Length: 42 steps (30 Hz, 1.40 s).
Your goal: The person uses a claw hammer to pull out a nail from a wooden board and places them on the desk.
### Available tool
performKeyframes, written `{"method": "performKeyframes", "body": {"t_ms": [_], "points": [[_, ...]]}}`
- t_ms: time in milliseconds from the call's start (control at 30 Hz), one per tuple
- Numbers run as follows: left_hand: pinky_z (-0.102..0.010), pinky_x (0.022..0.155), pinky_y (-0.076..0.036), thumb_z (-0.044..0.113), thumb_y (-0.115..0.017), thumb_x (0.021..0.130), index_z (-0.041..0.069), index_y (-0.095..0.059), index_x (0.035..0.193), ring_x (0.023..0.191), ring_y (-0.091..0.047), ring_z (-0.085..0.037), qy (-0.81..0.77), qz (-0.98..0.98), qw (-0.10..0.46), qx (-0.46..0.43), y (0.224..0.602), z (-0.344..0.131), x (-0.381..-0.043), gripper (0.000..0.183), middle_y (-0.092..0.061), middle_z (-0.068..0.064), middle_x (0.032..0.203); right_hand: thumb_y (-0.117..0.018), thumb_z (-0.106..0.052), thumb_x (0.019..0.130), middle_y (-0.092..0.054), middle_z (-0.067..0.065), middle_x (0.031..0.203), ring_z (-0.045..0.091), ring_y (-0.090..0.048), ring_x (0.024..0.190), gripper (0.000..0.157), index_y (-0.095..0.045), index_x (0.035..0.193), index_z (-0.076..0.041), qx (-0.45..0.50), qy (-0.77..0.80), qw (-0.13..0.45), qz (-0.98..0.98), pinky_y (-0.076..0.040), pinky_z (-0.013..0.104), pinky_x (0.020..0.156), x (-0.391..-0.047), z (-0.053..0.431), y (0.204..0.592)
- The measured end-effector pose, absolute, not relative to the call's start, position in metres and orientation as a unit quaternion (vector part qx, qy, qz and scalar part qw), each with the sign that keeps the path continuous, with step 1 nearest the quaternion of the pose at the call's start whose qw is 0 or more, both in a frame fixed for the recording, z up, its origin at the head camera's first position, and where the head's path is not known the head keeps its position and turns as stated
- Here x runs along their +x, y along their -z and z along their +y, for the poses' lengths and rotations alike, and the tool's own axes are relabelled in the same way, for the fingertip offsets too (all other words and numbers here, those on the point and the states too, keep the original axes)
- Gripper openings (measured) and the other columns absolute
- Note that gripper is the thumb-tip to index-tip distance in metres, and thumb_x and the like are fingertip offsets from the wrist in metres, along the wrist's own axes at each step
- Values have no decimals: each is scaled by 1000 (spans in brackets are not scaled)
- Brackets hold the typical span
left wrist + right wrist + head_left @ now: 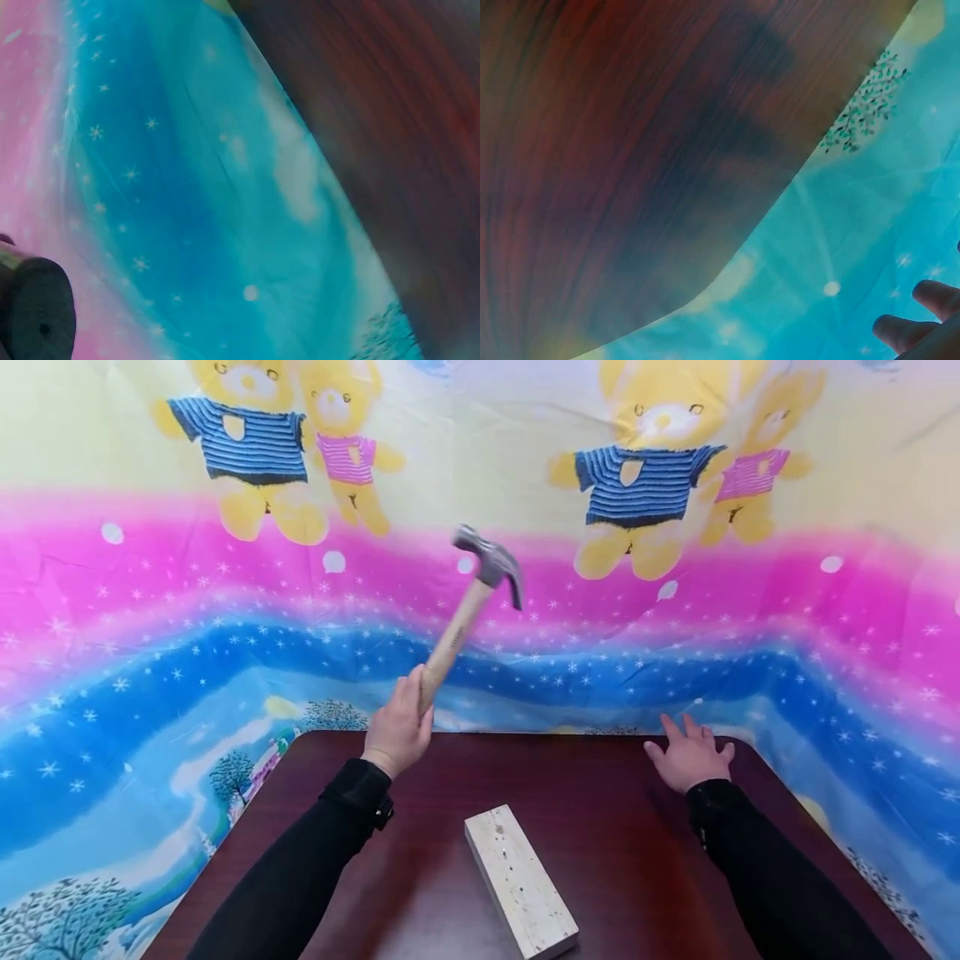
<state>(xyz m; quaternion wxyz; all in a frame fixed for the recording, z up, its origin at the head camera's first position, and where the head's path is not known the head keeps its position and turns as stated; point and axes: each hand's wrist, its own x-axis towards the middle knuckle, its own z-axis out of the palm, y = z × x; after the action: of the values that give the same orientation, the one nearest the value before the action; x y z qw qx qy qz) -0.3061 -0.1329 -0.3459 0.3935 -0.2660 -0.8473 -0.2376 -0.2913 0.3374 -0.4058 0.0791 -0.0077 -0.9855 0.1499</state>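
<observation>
Left grip clenched round hammer, raised beyond wooden block; right grip spread, holding nothing, right of block. Good swing wants firm hold, face square, right grip well clear.

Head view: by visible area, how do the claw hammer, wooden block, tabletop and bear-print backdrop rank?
Largest to smallest:
1. bear-print backdrop
2. tabletop
3. wooden block
4. claw hammer

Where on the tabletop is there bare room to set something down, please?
The tabletop is bare on both sides of the wooden block, out to the left sleeve and the right sleeve, and beyond it between the left hand and right hand. The block crowds the near middle; the sleeves hide parts of each side.
</observation>
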Motion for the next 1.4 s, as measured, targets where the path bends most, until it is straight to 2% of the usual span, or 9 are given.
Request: {"method": "performKeyframes", "body": {"t_ms": [133, 233, 400, 533, 633, 767, 1000, 1167, 1400], "points": [[-31, 43, -46, 5, -69, 88, -1, -39, 146, 54, -53, -20, 174, -851, 363, -337, 346, -124, -303, 65, -55, -16, 110, -30, -65, 100, -6, 33, 157, 64, -2, 136, 83, -12, 160, -10, -17, -164, 106, -981, 3, 83, 95, -291, 348, 402], [-32, 48, -48, 6, -69, 89, -1, -41, 147, 58, -55, -19, 140, -857, 338, -363, 348, -117, -300, 65, -56, -15, 112, -26, -68, 99, -3, 31, 159, 64, 0, 137, 84, -5, 161, -15, -25, -178, 146, -973, 2, 83, 95, -292, 355, 391], [-32, 57, -51, 7, -72, 89, 0, -44, 146, 65, -59, -19, 98, -867, 320, -369, 354, -114, -298, 64, -58, -13, 113, -33, -64, 100, 10, 21, 163, 55, 10, 141, 82, 4, 160, -24, -30, -243, 217, -945, 2, 81, 98, -293, 348, 352], [-30, 53, -49, 7, -74, 88, 1, -44, 146, 62, -56, -17, 94, -872, 307, -370, 360, -114, -296, 66, -58, -13, 115, -39, -64, 98, 12, 11, 165, 44, 18, 145, 84, 5, 160, -27, -28, -279, 290, -915, 13, 76, 101, -291, 329, 317], [-30, 52, -49, 8, -74, 88, 1, -43, 147, 62, -55, -17, 102, -874, 296, -372, 363, -110, -294, 67, -57, -14, 117, -40, -66, 96, 9, 5, 166, 35, 18, 147, 85, 2, 160, -30, -16, -280, 353, -892, 21, 70, 102, -289, 309, 294], [-30, 52, -48, 8, -74, 88, 2, -43, 148, 62, -55, -17, 108, -873, 291, -375, 364, -105, -293, 68, -57, -15, 118, -37, -76, 91, 5, 1, 166, 27, 13, 150, 91, -6, 161, -28, 35, -243, 438, -865, 21, 63, 106, -283, 276, 271], [-28, 50, -48, 9, -75, 87, 1, -46, 146, 58, -55, -14, 105, -861, 297, -399, 363, -93, -296, 66, -58, -11, 113, -37, -80, 87, -6, 3, 166, 33, -1, 150, 91, -8, 160, -35, 192, -103, 552, -805, 14, 67, 108, -279, 223, 260], [-26, 47, -46, 10, -75, 87, 1, -47, 145, 55, -53, -12, 93, -853, 300, -416, 364, -83, -296, 65, -57, -10, 111, -39, -78, 87, -2, 3, 166, 31, -2, 150, 92, -1, 160, -36, 289, -26, 526, -799, 5, 70, 108, -282, 197, 269], [-26, 47, -46, 14, -74, 89, 4, -48, 145, 56, -52, -10, 50, -841, 314, -437, 367, -76, -293, 63, -56, -8, 107, -34, -84, 85, 1, 5, 166, 27, -12, 150, 98, -2, 161, -31, 334, 42, 366, -868, 1, 65, 113, -283, 185, 290]]}}
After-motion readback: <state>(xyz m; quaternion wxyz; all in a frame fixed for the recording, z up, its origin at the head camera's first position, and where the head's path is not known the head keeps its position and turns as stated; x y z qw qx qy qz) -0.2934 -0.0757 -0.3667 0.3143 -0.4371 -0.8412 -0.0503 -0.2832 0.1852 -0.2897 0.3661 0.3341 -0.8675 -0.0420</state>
